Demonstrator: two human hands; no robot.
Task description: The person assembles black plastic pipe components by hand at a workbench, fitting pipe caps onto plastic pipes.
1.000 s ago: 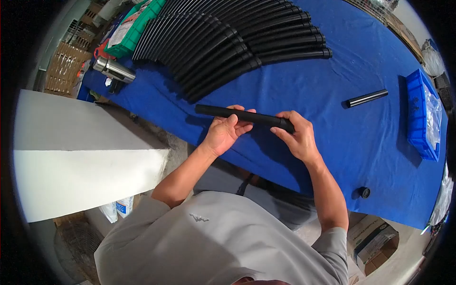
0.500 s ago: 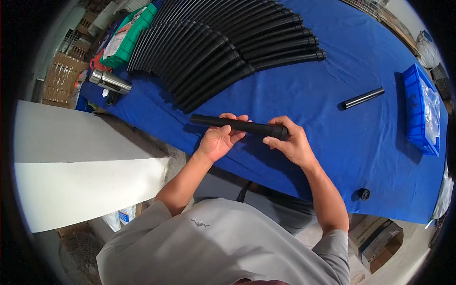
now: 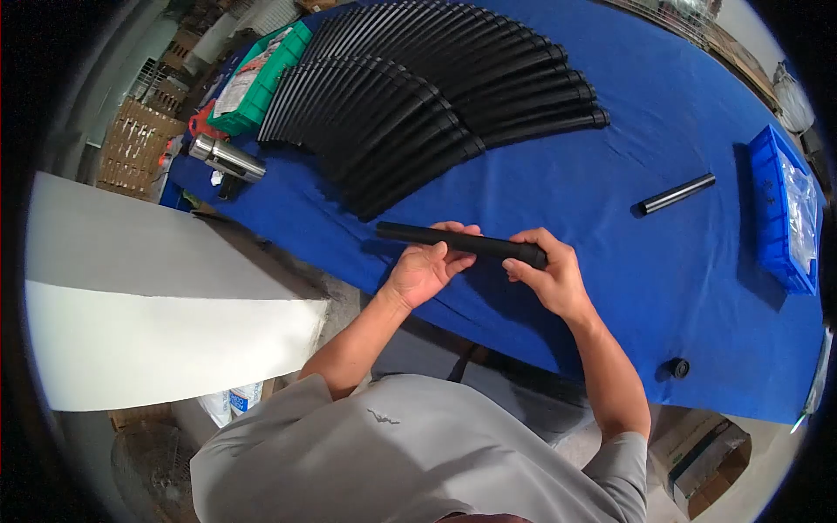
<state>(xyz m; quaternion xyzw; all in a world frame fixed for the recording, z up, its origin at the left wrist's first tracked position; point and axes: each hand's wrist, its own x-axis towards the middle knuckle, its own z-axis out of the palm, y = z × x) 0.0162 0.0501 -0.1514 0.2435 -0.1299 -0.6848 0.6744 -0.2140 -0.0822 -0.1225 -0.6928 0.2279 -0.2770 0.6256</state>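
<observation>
I hold a long black tube (image 3: 410, 234) level over the near edge of the blue table (image 3: 567, 183). My left hand (image 3: 425, 266) cups the tube's middle from below. My right hand (image 3: 547, 277) grips the tube's thicker right end with its fingers wrapped round it. Beyond my hands lies a fanned stack of several similar black tubes (image 3: 418, 105).
A single black tube (image 3: 676, 193) lies at the right, near a blue bin (image 3: 785, 209) with a clear bag in it. A small black cap (image 3: 677, 368) sits by the table's near edge. A green bin (image 3: 257, 78) and a steel flask (image 3: 227, 159) stand at the far left. A white box (image 3: 166, 305) is at my left.
Both hands keep hold of the tube. The view has shifted slightly, and my fingers have shifted a little on the tube's right end.
</observation>
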